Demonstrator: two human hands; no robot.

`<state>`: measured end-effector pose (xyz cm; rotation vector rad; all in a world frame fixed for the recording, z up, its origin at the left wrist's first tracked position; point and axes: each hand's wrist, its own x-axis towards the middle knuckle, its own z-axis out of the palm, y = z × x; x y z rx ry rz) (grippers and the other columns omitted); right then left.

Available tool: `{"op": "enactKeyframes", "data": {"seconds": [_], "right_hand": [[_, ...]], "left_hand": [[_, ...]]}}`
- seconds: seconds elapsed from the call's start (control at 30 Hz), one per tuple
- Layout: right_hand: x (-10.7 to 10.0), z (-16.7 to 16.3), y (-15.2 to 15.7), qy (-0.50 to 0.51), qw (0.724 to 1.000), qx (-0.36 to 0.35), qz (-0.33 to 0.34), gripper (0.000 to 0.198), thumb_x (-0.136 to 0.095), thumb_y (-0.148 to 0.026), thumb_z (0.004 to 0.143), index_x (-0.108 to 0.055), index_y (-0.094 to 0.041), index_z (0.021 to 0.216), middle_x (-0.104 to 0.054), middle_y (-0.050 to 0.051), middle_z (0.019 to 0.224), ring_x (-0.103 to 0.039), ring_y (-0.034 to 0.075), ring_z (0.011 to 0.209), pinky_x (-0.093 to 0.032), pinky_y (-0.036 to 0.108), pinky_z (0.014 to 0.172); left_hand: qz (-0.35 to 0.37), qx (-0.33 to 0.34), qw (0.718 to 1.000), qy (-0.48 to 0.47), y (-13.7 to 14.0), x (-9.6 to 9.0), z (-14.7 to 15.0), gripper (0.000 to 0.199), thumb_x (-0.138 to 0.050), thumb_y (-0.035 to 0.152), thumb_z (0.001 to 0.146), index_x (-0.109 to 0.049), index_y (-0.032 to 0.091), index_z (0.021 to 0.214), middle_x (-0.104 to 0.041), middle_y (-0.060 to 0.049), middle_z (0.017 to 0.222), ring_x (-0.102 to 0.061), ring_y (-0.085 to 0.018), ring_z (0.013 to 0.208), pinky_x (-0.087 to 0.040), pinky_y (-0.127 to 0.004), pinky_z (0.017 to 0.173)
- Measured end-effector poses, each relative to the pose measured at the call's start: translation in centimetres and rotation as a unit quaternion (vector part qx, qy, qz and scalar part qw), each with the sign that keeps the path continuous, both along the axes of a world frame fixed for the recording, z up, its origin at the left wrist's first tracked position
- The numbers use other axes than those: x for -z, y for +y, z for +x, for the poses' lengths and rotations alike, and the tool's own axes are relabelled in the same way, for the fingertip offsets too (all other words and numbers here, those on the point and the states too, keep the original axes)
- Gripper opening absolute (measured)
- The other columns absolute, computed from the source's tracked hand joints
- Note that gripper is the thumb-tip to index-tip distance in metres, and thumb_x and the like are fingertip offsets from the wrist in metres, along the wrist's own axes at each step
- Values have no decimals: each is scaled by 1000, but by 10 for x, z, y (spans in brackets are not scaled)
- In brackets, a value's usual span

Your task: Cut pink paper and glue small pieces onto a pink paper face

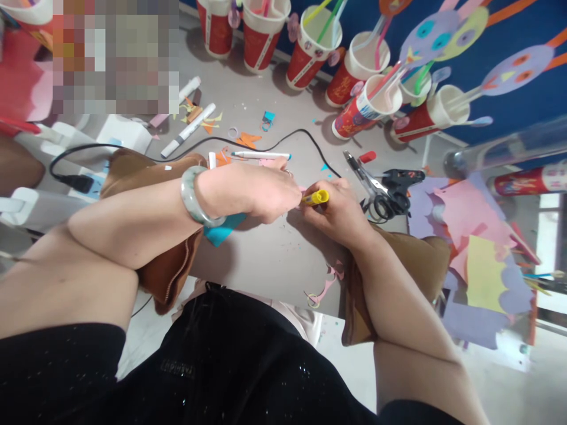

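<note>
A yellow marker (315, 198), its hollow round end facing up to the right, is gripped by my right hand (339, 212). My left hand (261, 192), with a pale green bangle (191, 195) on its wrist, meets the right one over the table. Its fingers are closed; what they pinch is mostly hidden, with a bit of pink showing between the hands. Below the left wrist lies a teal paper piece (224, 229). A white pen with a teal tip (261, 155) rests just beyond the left hand. Black-handled scissors (390, 198) lie right of my right hand.
Red-and-white paper cups (310, 53) with straws and paper faces line the far edge. A black cable (212, 139) crosses the table. Brown cushions (407, 257) lie under both forearms. Coloured paper sheets (482, 265) are at right; pink scraps (325, 286) lie near the front edge.
</note>
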<state>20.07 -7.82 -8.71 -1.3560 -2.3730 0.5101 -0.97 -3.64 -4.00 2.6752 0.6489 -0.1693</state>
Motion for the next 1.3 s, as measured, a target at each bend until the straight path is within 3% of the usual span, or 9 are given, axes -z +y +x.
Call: {"op": "enactKeyframes", "data": {"seconds": [0.1, 0.27, 0.53, 0.63, 0.8, 1.0, 1.2, 1.3], "right_hand": [[-1, 1, 0, -7, 1000, 2, -1, 11, -63, -28, 82, -52, -27, 82, -65, -2, 65, -59, 21, 62, -44, 45, 90], [-4, 1, 0, -13, 1000, 7, 0, 13, -64, -26, 82, -51, -27, 82, -64, -2, 65, -59, 21, 61, -45, 46, 88], [-9, 6, 1, 50, 993, 105, -16, 24, -67, -41, 86, -50, -28, 76, -58, -3, 57, -50, 18, 52, -41, 37, 61], [-8, 4, -1, 50, 996, 77, 0, 18, -66, -34, 85, -52, -28, 77, -61, -2, 60, -54, 19, 57, -43, 38, 66], [-2, -1, -2, 25, 999, 22, 12, 11, -65, -27, 82, -54, -27, 82, -62, -4, 62, -57, 19, 61, -45, 41, 83], [-1, 2, -2, 7, 1000, 15, 11, 13, -66, -25, 80, -54, -27, 81, -65, -3, 67, -59, 21, 65, -44, 45, 90], [-2, 5, -3, 23, 997, 64, 43, 15, -66, -25, 80, -51, -27, 78, -63, -1, 66, -56, 21, 65, -45, 42, 82], [-2, 3, -4, 31, 998, 41, 43, 12, -65, -26, 82, -53, -27, 82, -65, -1, 67, -59, 21, 67, -45, 42, 84]], "left_hand": [[-5, 31, 994, 103, 0, -2, 0, 18, -60, -3, 59, -61, 15, 62, -63, -5, 64, -61, -23, 75, -37, -45, 93], [5, 59, 991, 122, 0, -10, 1, 15, -59, 0, 63, -62, 15, 64, -63, -7, 64, -61, -24, 76, -36, -47, 96], [38, 84, 981, 168, -3, -22, 2, 20, -55, -1, 66, -61, 18, 68, -55, -1, 57, -55, -21, 69, -40, -45, 96], [40, 78, 981, 172, -3, -22, 3, 20, -56, -1, 66, -59, 19, 65, -54, -1, 56, -54, -20, 68, -40, -44, 94], [4, 44, 987, 152, -3, -20, 3, 19, -58, -3, 62, -61, 16, 60, -64, -6, 63, -59, -22, 74, -38, -45, 95], [-44, -7, 996, 80, -1, -14, 0, 24, -59, -4, 58, -53, 18, 52, -53, -1, 52, -58, -20, 70, -42, -42, 92], [-31, 22, 993, 115, -3, -22, 0, 20, -57, -4, 63, -68, 12, 67, -68, -8, 69, -61, -23, 80, -38, -44, 96], [-29, 25, 988, 148, -4, -24, 1, 22, -56, -3, 64, -72, 10, 72, -71, -11, 76, -63, -25, 84, -38, -44, 96]]}}
